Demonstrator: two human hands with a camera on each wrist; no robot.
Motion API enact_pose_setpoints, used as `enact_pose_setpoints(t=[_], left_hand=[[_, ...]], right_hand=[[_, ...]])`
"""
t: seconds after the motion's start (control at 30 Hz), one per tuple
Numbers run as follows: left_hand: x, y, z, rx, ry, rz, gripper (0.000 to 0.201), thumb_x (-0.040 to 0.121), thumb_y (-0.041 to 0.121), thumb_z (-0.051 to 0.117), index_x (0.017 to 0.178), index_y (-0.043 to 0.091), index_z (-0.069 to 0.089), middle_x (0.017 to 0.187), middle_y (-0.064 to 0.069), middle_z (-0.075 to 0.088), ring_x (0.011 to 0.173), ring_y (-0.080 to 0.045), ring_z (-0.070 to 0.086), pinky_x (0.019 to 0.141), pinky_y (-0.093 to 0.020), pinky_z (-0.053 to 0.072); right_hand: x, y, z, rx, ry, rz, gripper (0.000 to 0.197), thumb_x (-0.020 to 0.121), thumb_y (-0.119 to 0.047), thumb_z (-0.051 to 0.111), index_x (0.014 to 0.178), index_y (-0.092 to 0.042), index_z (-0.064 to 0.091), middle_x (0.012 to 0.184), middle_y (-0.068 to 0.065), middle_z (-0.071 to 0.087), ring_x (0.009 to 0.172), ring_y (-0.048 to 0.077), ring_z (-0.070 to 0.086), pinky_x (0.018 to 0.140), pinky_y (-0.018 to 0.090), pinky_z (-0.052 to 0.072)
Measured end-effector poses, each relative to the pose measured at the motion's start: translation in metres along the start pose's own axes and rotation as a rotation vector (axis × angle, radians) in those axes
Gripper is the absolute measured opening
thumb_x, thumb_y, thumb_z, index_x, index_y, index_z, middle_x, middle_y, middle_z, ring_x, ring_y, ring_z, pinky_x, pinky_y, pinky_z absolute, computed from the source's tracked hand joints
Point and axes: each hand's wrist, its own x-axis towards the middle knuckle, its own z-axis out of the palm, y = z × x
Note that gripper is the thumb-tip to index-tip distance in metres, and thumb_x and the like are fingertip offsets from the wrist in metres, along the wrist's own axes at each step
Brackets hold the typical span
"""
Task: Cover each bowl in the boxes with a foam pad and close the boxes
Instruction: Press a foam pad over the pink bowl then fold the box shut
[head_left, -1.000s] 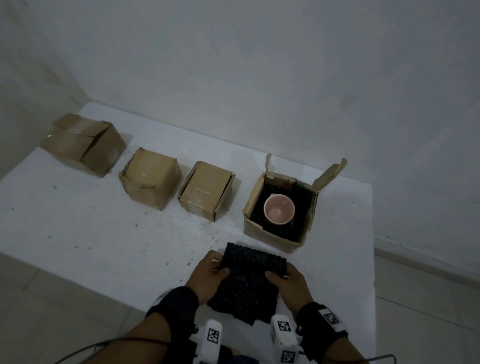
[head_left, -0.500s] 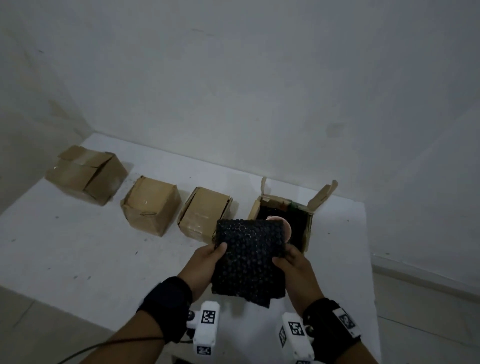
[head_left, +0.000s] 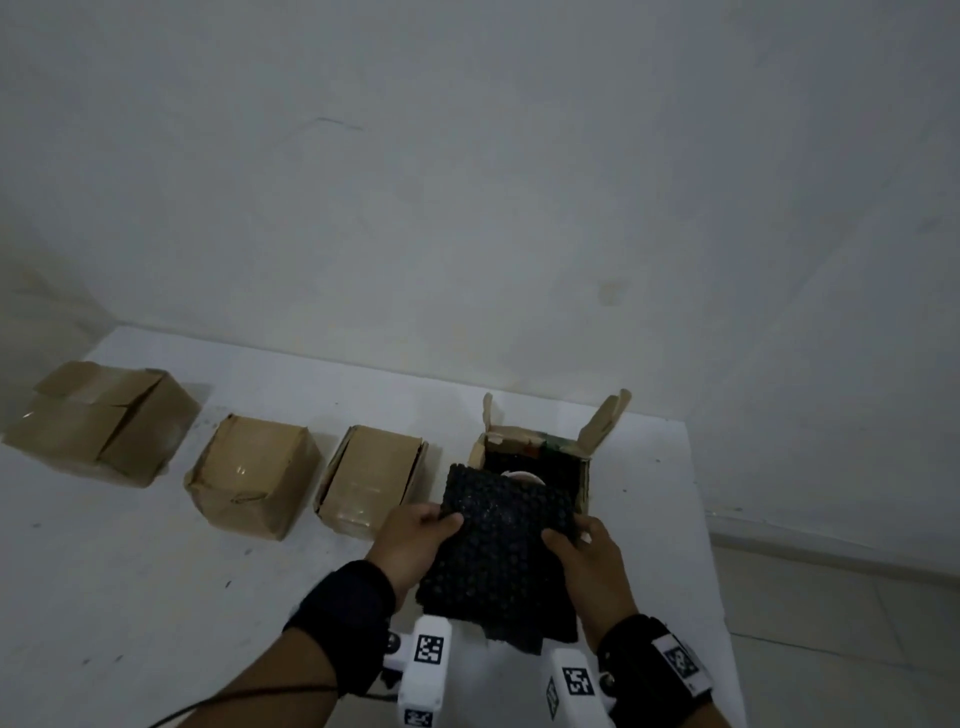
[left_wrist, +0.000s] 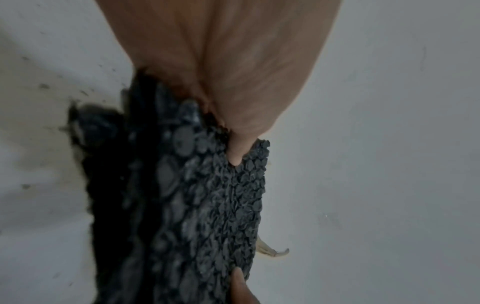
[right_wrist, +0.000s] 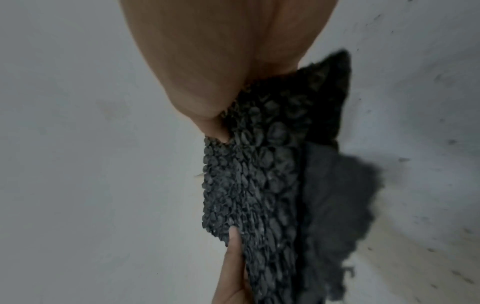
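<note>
1. Head view: I hold a black foam pad (head_left: 506, 540) between my left hand (head_left: 415, 540) and my right hand (head_left: 589, 553), raised off the white counter (head_left: 130, 571) and tilted, its far edge over the near rim of the open box (head_left: 535, 457).
2. Left wrist view: the thumb (left_wrist: 235, 152) of my left hand curls onto the pad's knobbly face near one corner, pinching the pad; the other fingers are hidden behind it.
3. Right wrist view: my right hand pinches the opposite edge the same way, thumb (right_wrist: 215, 131) on top; a fingertip of the other hand (right_wrist: 233, 246) shows at the far edge.
4. Head view: the bowl (head_left: 522, 475) sits inside the open box, only a pale sliver of rim showing past the pad; it is not yet covered.
5. Head view: three closed boxes (head_left: 249, 475) stand in a row to the left, well apart from my hands.
6. Risk, in my judgement: the pad looks about as wide as the box mouth, so lowering it while tilted could catch an edge on the upright flaps (head_left: 605, 421) or the rim and leave it cocked over the bowl.
7. Risk: the pad looks torn along its near edge; a snag could shed crumbs into the box.
8. Risk: pushing a jammed pad down hard could shift the light box.
</note>
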Motion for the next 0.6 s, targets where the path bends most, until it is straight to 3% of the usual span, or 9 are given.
enact_pose_setpoints(t=[0.07, 0.13, 0.2, 0.27, 0.33, 0.4, 0.5, 0.53, 0.6], left_hand=[[0.007, 0.007, 0.004, 0.027, 0.026, 0.027, 0.019, 0.088, 0.022, 0.07, 0.093, 0.004, 0.072, 0.095, -0.008, 0.074, 0.087, -0.018, 0.07, 0.07, -0.023, 0.055], [0.017, 0.016, 0.009, 0.082, 0.037, 0.043, 0.014, 0.086, 0.023, 0.072, 0.09, 0.011, 0.069, 0.096, -0.005, 0.072, 0.088, -0.016, 0.069, 0.074, -0.025, 0.056], [0.031, 0.025, 0.015, 0.158, 0.043, 0.062, 0.013, 0.086, 0.024, 0.072, 0.092, 0.014, 0.066, 0.1, -0.006, 0.07, 0.09, -0.017, 0.067, 0.083, -0.032, 0.056], [0.047, 0.031, 0.02, 0.281, 0.064, 0.104, 0.026, 0.084, 0.028, 0.073, 0.101, 0.011, 0.064, 0.104, -0.007, 0.069, 0.094, -0.019, 0.066, 0.084, -0.034, 0.055], [0.06, 0.036, 0.025, 0.462, 0.099, 0.167, 0.035, 0.082, 0.033, 0.074, 0.107, 0.012, 0.059, 0.105, -0.006, 0.069, 0.095, -0.021, 0.064, 0.084, -0.034, 0.053], [0.067, 0.042, 0.029, 0.62, 0.136, 0.229, 0.043, 0.081, 0.035, 0.074, 0.113, 0.014, 0.054, 0.106, -0.006, 0.067, 0.095, -0.023, 0.063, 0.083, -0.034, 0.052], [0.065, 0.045, 0.028, 0.762, 0.228, 0.467, 0.045, 0.084, 0.035, 0.071, 0.122, 0.018, 0.053, 0.114, -0.003, 0.058, 0.103, -0.022, 0.057, 0.089, -0.038, 0.049], [0.063, 0.045, 0.025, 0.759, 0.209, 0.553, 0.04, 0.086, 0.033, 0.069, 0.121, 0.019, 0.056, 0.112, -0.001, 0.058, 0.102, -0.019, 0.057, 0.089, -0.037, 0.049], [0.055, 0.041, 0.018, 0.746, 0.014, 0.593, 0.033, 0.086, 0.034, 0.069, 0.117, 0.022, 0.062, 0.104, 0.004, 0.062, 0.095, -0.013, 0.059, 0.087, -0.035, 0.051]], right_hand=[[0.009, 0.001, -0.006, -0.011, 0.063, 0.002, 0.033, 0.08, -0.027, 0.072, 0.108, -0.027, 0.054, 0.106, 0.006, 0.067, 0.093, 0.022, 0.065, 0.086, 0.045, 0.055], [0.016, -0.003, -0.009, 0.006, 0.112, 0.012, 0.036, 0.079, -0.026, 0.074, 0.107, -0.027, 0.052, 0.098, 0.01, 0.07, 0.086, 0.024, 0.068, 0.078, 0.046, 0.058], [0.023, -0.014, -0.011, -0.014, 0.166, -0.009, 0.037, 0.08, -0.026, 0.074, 0.108, -0.021, 0.05, 0.088, 0.01, 0.069, 0.078, 0.023, 0.067, 0.065, 0.036, 0.058], [0.033, -0.027, -0.011, -0.11, 0.21, -0.05, 0.036, 0.083, -0.026, 0.072, 0.108, -0.017, 0.048, 0.081, 0.005, 0.064, 0.07, 0.016, 0.062, 0.05, 0.02, 0.049], [0.045, -0.038, -0.01, -0.235, 0.234, -0.076, 0.034, 0.085, -0.028, 0.069, 0.108, -0.014, 0.049, 0.082, 0.004, 0.061, 0.064, 0.009, 0.054, 0.041, 0.014, 0.04], [0.054, -0.043, -0.01, -0.353, 0.247, -0.086, 0.037, 0.086, -0.035, 0.067, 0.111, -0.014, 0.05, 0.095, 0.011, 0.063, 0.068, 0.013, 0.055, 0.05, 0.018, 0.041], [0.054, -0.041, -0.016, -0.464, 0.276, -0.212, 0.042, 0.086, -0.04, 0.064, 0.119, -0.016, 0.05, 0.111, 0.007, 0.056, 0.099, 0.022, 0.055, 0.08, 0.027, 0.045], [0.049, -0.039, -0.019, -0.481, 0.276, -0.275, 0.04, 0.087, -0.037, 0.063, 0.119, -0.017, 0.051, 0.112, 0.005, 0.054, 0.104, 0.021, 0.053, 0.085, 0.028, 0.043], [0.039, -0.033, -0.027, -0.542, 0.185, -0.377, 0.032, 0.088, -0.028, 0.064, 0.117, -0.018, 0.054, 0.109, 0.002, 0.054, 0.103, 0.018, 0.054, 0.086, 0.028, 0.044]])
